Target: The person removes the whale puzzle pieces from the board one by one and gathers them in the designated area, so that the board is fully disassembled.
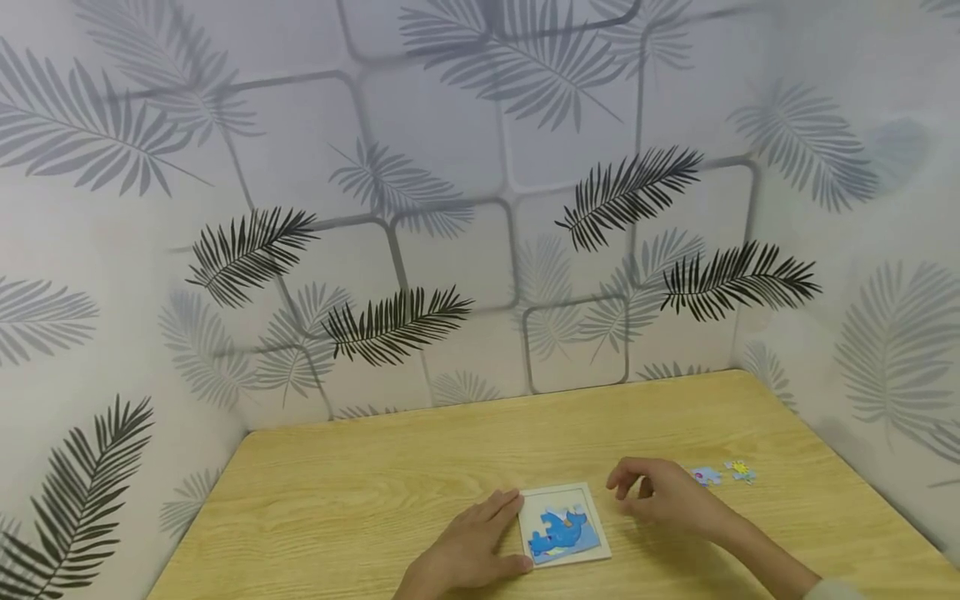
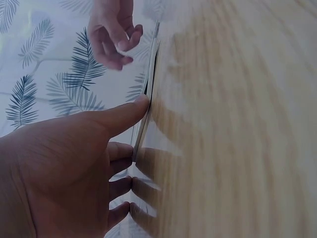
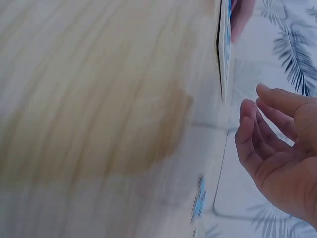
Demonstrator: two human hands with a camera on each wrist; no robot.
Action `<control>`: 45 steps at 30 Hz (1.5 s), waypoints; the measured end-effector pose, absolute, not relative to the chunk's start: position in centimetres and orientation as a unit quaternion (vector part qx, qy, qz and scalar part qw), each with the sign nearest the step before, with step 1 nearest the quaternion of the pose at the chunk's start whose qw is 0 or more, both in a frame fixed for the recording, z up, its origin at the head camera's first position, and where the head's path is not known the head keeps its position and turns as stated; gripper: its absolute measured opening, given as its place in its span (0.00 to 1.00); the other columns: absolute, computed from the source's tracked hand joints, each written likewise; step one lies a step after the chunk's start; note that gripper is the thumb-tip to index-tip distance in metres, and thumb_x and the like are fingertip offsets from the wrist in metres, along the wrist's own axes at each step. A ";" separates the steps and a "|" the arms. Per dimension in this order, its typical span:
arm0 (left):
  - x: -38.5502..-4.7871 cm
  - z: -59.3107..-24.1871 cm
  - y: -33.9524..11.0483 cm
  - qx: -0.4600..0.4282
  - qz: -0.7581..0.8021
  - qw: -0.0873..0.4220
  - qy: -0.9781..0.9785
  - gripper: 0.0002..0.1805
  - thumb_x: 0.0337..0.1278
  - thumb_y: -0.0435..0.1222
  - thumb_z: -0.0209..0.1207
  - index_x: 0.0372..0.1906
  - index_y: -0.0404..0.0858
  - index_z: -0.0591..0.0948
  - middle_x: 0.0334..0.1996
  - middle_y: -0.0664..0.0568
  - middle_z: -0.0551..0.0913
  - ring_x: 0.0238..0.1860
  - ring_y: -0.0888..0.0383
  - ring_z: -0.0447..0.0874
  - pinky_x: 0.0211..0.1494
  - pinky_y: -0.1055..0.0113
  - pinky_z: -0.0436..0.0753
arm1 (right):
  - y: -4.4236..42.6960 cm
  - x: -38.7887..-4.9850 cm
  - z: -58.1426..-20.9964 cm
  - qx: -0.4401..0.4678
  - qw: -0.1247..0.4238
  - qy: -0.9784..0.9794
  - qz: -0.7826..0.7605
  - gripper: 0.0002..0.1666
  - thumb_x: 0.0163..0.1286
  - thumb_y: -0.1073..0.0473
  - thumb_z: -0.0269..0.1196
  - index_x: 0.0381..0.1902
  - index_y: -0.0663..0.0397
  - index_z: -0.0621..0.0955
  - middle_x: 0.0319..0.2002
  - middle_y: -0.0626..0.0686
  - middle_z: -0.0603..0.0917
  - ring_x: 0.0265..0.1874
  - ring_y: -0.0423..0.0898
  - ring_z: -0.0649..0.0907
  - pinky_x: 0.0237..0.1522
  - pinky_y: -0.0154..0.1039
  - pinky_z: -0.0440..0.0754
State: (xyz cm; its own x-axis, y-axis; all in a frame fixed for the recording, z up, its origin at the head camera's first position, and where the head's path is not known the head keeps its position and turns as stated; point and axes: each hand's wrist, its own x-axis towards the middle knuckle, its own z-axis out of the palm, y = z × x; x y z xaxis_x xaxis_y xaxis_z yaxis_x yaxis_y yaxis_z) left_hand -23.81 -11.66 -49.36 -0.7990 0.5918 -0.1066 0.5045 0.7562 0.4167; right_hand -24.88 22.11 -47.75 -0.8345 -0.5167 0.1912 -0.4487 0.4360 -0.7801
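A square white puzzle tray (image 1: 570,560) lies on the table, its lower part filled with joined blue pieces (image 1: 558,535) and its upper part bare. My left hand (image 1: 468,546) rests along the tray's left side, fingers extended at the upper left and thumb by the lower left corner. The left wrist view shows that hand (image 2: 64,163) touching the edge of the tray (image 2: 141,130). Just right of the tray, my right hand (image 1: 671,500) hovers with loosely bent fingers and nothing visible between them; the right wrist view shows this hand (image 3: 285,148) above the surface.
Loose puzzle pieces lie beyond my right hand: a pale blue one with a pink spot (image 1: 705,476) and a yellow and blue group (image 1: 741,472). The wooden table (image 1: 360,492) meets a leaf-patterned wall (image 1: 465,267) at its back edge.
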 end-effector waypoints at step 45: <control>-23.6 -49.1 -11.6 0.289 0.190 0.120 0.931 0.47 0.69 0.61 0.59 0.83 0.43 0.59 0.84 0.52 0.55 0.83 0.46 0.51 0.81 0.40 0.58 | 13.5 -25.0 -49.1 -0.292 0.043 0.885 -0.359 0.19 0.63 0.66 0.75 0.50 0.52 0.81 0.44 0.51 0.76 0.37 0.44 0.76 0.37 0.32 0.77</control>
State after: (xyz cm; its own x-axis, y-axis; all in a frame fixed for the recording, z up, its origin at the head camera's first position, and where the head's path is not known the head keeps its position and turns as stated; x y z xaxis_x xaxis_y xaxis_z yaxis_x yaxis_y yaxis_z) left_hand -23.60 -11.59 -49.10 -0.8043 0.5833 -0.1130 0.4926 0.7610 0.4222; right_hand -24.95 13.52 -49.09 -0.8252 -0.5488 0.1334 -0.4869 0.5716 -0.6605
